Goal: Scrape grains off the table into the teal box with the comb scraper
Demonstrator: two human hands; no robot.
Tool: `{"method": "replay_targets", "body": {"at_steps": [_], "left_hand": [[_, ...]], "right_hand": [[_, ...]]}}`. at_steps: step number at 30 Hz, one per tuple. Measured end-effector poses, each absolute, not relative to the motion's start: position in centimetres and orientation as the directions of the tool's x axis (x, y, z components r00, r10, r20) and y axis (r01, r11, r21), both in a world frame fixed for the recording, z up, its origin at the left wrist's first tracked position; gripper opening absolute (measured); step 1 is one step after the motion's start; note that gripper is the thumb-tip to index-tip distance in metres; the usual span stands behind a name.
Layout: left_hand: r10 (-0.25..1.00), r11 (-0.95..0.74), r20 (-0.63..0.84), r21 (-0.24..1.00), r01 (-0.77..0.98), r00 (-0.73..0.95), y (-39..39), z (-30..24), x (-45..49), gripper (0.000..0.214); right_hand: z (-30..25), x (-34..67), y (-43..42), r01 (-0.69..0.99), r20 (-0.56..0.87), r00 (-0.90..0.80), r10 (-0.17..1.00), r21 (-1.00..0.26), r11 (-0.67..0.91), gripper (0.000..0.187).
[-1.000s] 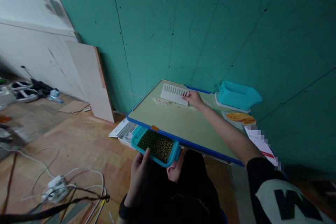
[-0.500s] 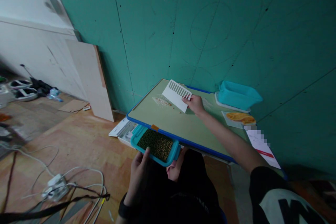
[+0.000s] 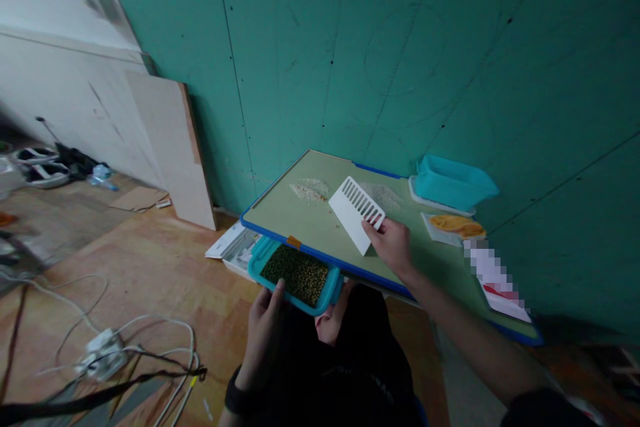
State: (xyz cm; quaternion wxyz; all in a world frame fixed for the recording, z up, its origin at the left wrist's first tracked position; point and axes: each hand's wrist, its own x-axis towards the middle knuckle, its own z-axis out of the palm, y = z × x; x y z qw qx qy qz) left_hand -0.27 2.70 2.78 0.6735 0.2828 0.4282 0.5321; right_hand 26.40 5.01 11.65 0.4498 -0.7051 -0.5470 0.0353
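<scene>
My right hand (image 3: 391, 245) is closed on the slotted end of a flat white scraper (image 3: 351, 215), tilted above the table (image 3: 280, 217). Below the table's front edge, my left hand (image 3: 267, 320) grips the near side of a turquoise tray (image 3: 320, 310), its thumb over the rim. Dark green beans (image 3: 280, 265) fill the tray's left part, and tan beans (image 3: 313, 283) lie in the right part. On the tabletop are a pale pile of grains (image 3: 310, 191) at the left and a whitish powdery patch (image 3: 383, 196) behind the scraper.
A turquoise bin (image 3: 453, 181), a folded yellow cloth (image 3: 457, 225) and a paper sheet (image 3: 500, 283) are along the table's right side. The green wall (image 3: 300, 67) rises behind. A power strip (image 3: 103, 353) with cables lies on the floor at left; a board (image 3: 173, 147) leans nearby.
My right hand has drawn the scraper right and toward me, away from the pale grain pile. My left hand and the tray have stayed nearly still.
</scene>
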Motion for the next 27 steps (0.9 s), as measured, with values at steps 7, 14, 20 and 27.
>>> {"method": "replay_targets", "body": {"at_steps": [7,14,20,27], "left_hand": [[0.953,0.283,-0.300,0.839,-0.465,0.039,2.9,2.7,-0.3,0.046],[0.955,0.276,-0.294,0.833,-0.480,0.039,3.1,2.6,-0.2,0.043],[0.954,0.279,-0.298,0.825,-0.492,0.042,2.9,2.9,-0.2,0.045],[0.949,0.291,-0.312,0.805,-0.517,0.047,3.0,3.1,0.0,0.042]], "right_hand": [[12.0,26.9,6.9,0.749,0.486,0.398,0.778,-0.662,0.031,0.034],[11.9,28.3,9.2,0.731,0.452,0.343,0.824,-0.679,0.069,0.025],[12.0,27.5,8.4,0.723,0.432,0.324,0.842,-0.687,0.074,0.024],[12.3,26.8,7.8,0.737,0.432,0.263,0.863,-0.667,0.109,0.028]]}}
